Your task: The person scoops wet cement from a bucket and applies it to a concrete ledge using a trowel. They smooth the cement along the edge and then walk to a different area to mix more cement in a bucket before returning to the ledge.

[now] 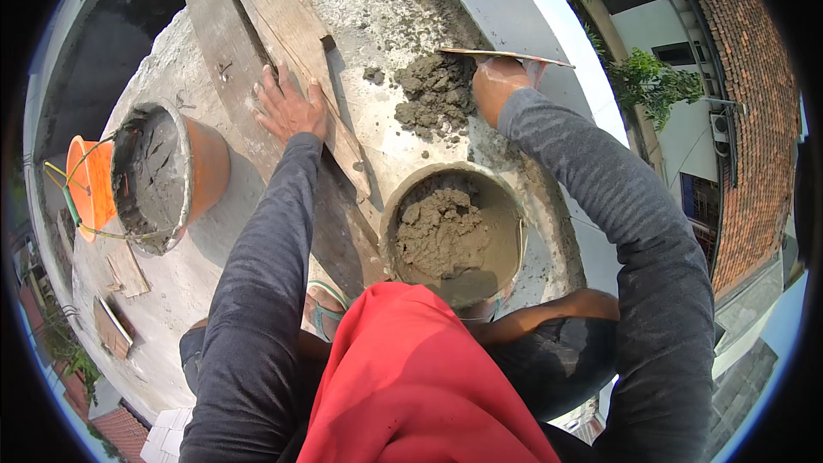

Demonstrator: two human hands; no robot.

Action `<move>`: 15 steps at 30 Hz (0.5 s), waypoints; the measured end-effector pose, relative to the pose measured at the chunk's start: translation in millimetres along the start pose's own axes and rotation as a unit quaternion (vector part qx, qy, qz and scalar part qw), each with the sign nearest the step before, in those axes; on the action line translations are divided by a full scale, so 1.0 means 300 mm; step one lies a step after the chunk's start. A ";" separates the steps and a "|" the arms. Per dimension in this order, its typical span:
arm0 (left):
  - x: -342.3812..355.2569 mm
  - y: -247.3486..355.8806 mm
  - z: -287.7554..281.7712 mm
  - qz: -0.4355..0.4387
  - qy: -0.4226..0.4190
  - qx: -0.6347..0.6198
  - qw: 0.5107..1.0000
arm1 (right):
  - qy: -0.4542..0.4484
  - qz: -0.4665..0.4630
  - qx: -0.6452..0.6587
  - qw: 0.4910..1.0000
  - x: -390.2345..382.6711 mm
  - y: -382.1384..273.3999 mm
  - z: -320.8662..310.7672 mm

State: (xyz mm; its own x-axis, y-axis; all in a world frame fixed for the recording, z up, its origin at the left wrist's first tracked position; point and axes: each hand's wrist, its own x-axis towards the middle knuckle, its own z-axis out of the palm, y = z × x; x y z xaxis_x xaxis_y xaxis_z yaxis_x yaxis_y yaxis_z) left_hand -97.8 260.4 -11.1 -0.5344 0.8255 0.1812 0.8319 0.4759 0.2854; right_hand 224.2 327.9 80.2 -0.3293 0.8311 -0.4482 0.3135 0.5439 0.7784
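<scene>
My left hand [290, 107] lies flat with fingers spread on two weathered wooden planks [287, 13]. My right hand [499, 88] is closed round a flat plastering trowel [514, 57], whose thin blade shows nearly edge-on against the grey wall [497, 0]. Its handle is mostly hidden by the hand. Left of that hand, a heap of wet mortar [433, 94] sits on the rough concrete. Between my arms stands a bucket [390, 214] partly filled with wet mortar [441, 233].
At the left, an orange bucket [210, 167] holds grey mortar, beside a smaller orange container [90, 180]. Small wood scraps [129, 270] lie below them. The raised floor has a curved edge. Past the wall at right, a tiled roof [746, 77] and trees [656, 86] show lower down.
</scene>
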 end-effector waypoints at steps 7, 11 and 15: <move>-0.122 0.398 -0.046 0.382 -0.148 -0.130 0.903 | 0.114 0.079 0.593 0.793 -0.415 0.146 0.010; -0.125 0.628 0.041 0.410 -0.224 0.009 0.884 | 0.055 0.081 0.716 0.692 -0.644 0.085 -0.052; -0.153 0.644 0.345 0.396 -0.238 -0.004 0.887 | 0.058 -0.014 0.857 0.512 -0.715 0.137 0.017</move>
State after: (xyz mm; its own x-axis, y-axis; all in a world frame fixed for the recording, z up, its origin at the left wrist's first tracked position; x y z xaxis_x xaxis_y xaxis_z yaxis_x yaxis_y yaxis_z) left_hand 102.9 345.8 -61.6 0.3413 0.9358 -0.0888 0.9164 -0.3102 0.2531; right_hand 312.2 172.7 206.0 -0.3745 0.8615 -0.3428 0.5958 -0.0596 -0.8009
